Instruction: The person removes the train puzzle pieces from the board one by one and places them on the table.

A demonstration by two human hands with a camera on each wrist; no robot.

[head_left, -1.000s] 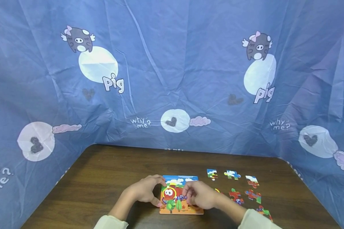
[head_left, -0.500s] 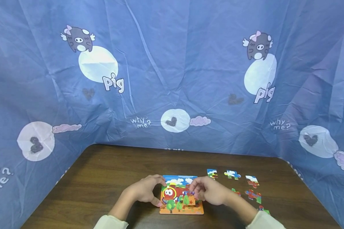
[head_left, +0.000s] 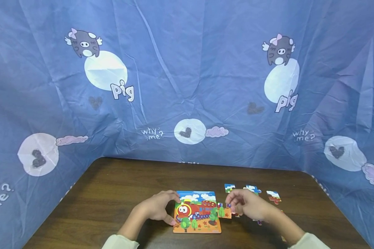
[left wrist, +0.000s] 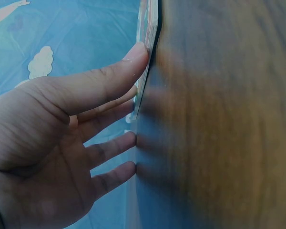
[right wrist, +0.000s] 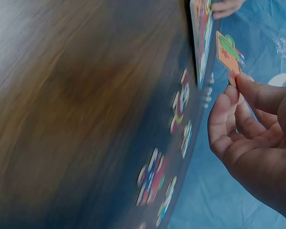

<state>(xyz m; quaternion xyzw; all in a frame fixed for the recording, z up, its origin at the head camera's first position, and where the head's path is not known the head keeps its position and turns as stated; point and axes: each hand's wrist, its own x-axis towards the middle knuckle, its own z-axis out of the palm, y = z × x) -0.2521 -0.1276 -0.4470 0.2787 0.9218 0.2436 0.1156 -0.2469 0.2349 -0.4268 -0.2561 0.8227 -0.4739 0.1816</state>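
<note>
A flat puzzle board (head_left: 202,224) printed with a red train lies on the brown table. My left hand (head_left: 157,208) rests along its left side, thumb at the near corner and index finger toward the far one. In the left wrist view the thumb presses the board's edge (left wrist: 153,28), while the other fingers extend fairly straight. Just right of the board, my right hand (head_left: 248,206) pinches a jigsaw piece (head_left: 225,212) between thumb and fingers. The right wrist view shows that orange piece (right wrist: 227,52) with a green tree, held up above the tabletop.
Several loose jigsaw pieces lie to the right, among them a sky piece (head_left: 229,187) and a red-and-white one (head_left: 273,196). My right hand and forearm partly cover others. A blue cloth (head_left: 187,86) hangs behind the table (head_left: 137,173).
The right hand has moved rightward off the board, carrying the pinched piece from over the picture to beside its right edge. The left hand and board stay in place.
</note>
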